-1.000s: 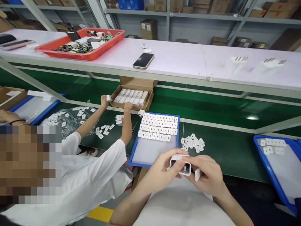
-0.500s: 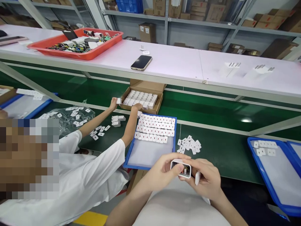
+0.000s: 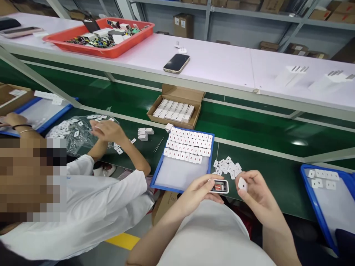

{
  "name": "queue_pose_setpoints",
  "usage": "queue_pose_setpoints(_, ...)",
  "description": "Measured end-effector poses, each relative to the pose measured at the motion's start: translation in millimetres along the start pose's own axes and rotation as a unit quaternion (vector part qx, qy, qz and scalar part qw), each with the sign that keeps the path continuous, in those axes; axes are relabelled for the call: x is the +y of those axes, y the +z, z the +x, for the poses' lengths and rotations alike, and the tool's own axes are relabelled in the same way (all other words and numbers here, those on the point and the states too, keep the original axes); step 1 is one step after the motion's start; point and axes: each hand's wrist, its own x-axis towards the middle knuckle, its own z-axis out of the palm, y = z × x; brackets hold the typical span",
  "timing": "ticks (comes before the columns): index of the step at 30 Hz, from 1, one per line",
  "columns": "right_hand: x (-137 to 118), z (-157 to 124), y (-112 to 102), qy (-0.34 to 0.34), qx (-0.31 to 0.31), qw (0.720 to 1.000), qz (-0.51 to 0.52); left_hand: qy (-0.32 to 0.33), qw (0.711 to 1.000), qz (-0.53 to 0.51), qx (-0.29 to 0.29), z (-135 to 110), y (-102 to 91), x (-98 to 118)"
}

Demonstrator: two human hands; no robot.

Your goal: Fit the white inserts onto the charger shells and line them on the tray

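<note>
My left hand is closed around a white plastic housing, its open end facing me and electronic parts showing inside. Between the thumb and fingers of my right hand is a small white cover with a dark slot, held apart from the housing on its right. Just beyond my hands lies a loose pile of similar white covers. To the left of that pile, a blue-rimmed tray carries rows of white pieces with red marks in its far half.
A co-worker's hands are over a plastic bag of white parts at left. Behind the tray stands a cardboard box of white units. Tweezers lie nearby. The shelf above holds a phone and a red bin.
My right hand has moved right, away from the housing, with the cover. My left hand has turned the housing. The co-worker's hands have left the cardboard box and moved left.
</note>
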Motion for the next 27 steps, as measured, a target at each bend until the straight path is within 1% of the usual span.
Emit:
queue_pose_setpoints(2, -5.2, 1.6, -0.3, -0.048, 0.038, 0.996, -0.064, -0.002, 1.000, 0.004, -0.009, -0.6, -2.0, 3.2)
queue_pose_setpoints(3, -8.1, 2.6, 1.8, -0.080, 0.044, 0.990, -0.108, 0.000, 1.000, 0.004, -0.013, -0.7, -2.4, 4.5)
queue_pose_setpoints(6, -15.5, 5.2, 14.6, -0.178, 0.033, 0.958, -0.221, 0.006, 1.000, 0.002, -0.020, -0.6, -2.0, 6.2)
queue_pose_setpoints(7, -17.3, 5.7, 19.6, -0.206, 0.032, 0.950, -0.234, 0.006, 1.000, 0.001, -0.020, -0.6, -1.7, 6.2)
queue_pose_setpoints(9, -20.0, 5.8, 28.4, -0.237, 0.054, 0.946, -0.212, 0.004, 1.000, 0.001, -0.018, -0.9, -1.1, 6.2)
queue_pose_setpoints(10, -21.3, 5.3, 31.6, -0.232, 0.071, 0.950, -0.195, 0.004, 1.000, 0.001, -0.016, -1.2, -0.8, 6.4)
queue_pose_setpoints(12, -23.7, 3.0, 35.1, -0.194, 0.092, 0.962, -0.171, 0.004, 1.000, 0.000, -0.008, -2.2, -0.5, 7.6)
queue_pose_setpoints(13, -25.0, 1.5, 35.3, -0.168, 0.085, 0.968, -0.167, 0.001, 1.000, -0.001, -0.005, -2.7, -0.3, 8.5)
queue_pose_setpoints(15, -27.2, -1.7, 33.5, -0.127, 0.049, 0.977, -0.162, -0.003, 1.000, -0.001, 0.003, -3.7, 0.1, 10.8)
queue_pose_setpoints(17, -29.1, -3.9, 29.9, -0.117, 0.033, 0.979, -0.165, -0.004, 1.000, 0.001, 0.008, -4.3, 0.8, 13.4)
queue_pose_setpoints(19, -30.8, -3.9, 26.3, -0.133, 0.045, 0.968, -0.206, -0.004, 1.000, 0.004, 0.005, -4.3, 1.6, 16.1)
queue_pose_setpoints(21, -32.4, -1.6, 24.3, -0.177, 0.053, 0.944, -0.274, -0.011, 1.000, 0.018, 0.005, -4.2, 2.4, 18.7)
queue_pose_setpoints(23, -33.0, 2.2, 24.0, -0.223, 0.031, 0.915, -0.336, -0.016, 0.999, 0.043, 0.014, -4.0, 3.3, 21.2)
queue_pose_setpoints(24, -32.5, 4.2, 24.3, -0.235, 0.018, 0.905, -0.355, -0.016, 0.998, 0.052, 0.015, -3.9, 3.8, 22.3)
queue_pose_setpoints(25, -31.5, 5.9, 24.6, -0.240, 0.003, 0.899, -0.365, -0.014, 0.998, 0.055, 0.011, -3.7, 4.4, 23.3)
queue_pose_setpoints(27, -27.7, 8.3, 25.4, -0.234, -0.018, 0.900, -0.367, -0.005, 0.999, 0.046, -0.002, -3.3, 5.5, 24.8)
